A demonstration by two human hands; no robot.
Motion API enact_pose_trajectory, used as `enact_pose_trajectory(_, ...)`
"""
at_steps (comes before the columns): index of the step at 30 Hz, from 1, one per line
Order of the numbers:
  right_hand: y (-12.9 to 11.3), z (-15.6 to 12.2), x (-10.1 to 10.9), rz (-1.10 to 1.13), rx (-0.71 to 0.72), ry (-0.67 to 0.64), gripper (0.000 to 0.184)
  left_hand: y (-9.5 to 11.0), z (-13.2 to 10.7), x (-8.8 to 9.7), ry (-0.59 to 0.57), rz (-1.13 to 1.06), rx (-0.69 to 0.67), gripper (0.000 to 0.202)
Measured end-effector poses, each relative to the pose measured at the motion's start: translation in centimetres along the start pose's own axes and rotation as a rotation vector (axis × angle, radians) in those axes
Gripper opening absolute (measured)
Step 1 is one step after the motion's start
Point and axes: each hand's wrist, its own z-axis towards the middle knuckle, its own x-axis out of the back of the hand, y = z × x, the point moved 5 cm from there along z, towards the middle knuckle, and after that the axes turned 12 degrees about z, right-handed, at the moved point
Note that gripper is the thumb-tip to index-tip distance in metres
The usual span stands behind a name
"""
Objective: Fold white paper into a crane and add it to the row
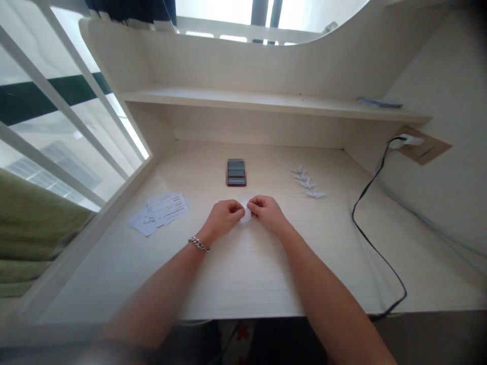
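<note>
My left hand (223, 217) and my right hand (266, 212) meet at the middle of the pale desk (243, 274), both with fingers curled. Between their fingertips they pinch a small white piece of paper (245, 211), mostly hidden by the fingers. A metal chain bracelet (198, 245) sits on my left wrist. Just beyond the hands lies a dark phone (236, 172), flat on the desk.
A loose pile of white paper slips (160, 212) lies to the left. Several small folded paper figures (307, 183) stand in a row at the right. A black cable (371, 223) runs from a wall socket (409, 141) across the desk's right side. A shelf (266, 101) spans the back.
</note>
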Motion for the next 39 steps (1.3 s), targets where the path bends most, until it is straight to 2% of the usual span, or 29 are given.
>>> enact_pose_trajectory(6, -0.1, -1.1, 0.1, 0.061, -0.023, 0.073, 0.02, 0.0, -1.4, 0.4, 0.017, -0.002, -0.011, 0.017)
enact_pose_trajectory(11, -0.1, -1.0, 0.1, 0.093, 0.003, 0.165, 0.023, -0.7, -1.4, 0.2, 0.073, -0.033, 0.005, 0.022)
enact_pose_trajectory(16, -0.5, -1.2, -0.1, 0.116, 0.024, 0.188, 0.026, -0.5, -1.5, -0.3, 0.088, -0.106, -0.002, 0.029)
enact_pose_trajectory(21, -0.4, -1.6, -1.2, 0.137, 0.0, 0.159, 0.029, -0.5, -1.6, -0.4, 0.108, -0.185, 0.032, 0.029)
enact_pose_trajectory(26, -0.7, -2.1, -1.9, 0.1, 0.005, 0.071, 0.026, -0.6, -1.8, 0.2, 0.136, -0.231, 0.043, 0.031)
enact_pose_trajectory(30, -1.7, -2.4, -1.7, 0.013, 0.041, 0.007, 0.02, -0.4, -2.2, 0.4, 0.143, -0.186, 0.01, 0.028)
enact_pose_trajectory(34, -2.5, -2.3, -1.4, -0.085, 0.081, -0.004, 0.013, -0.3, -2.2, 0.2, 0.127, -0.141, -0.001, 0.023)
enact_pose_trajectory(39, -2.1, -2.1, -0.1, -0.123, 0.046, -0.045, 0.011, -1.0, -1.6, 0.4, 0.111, -0.153, 0.027, 0.025)
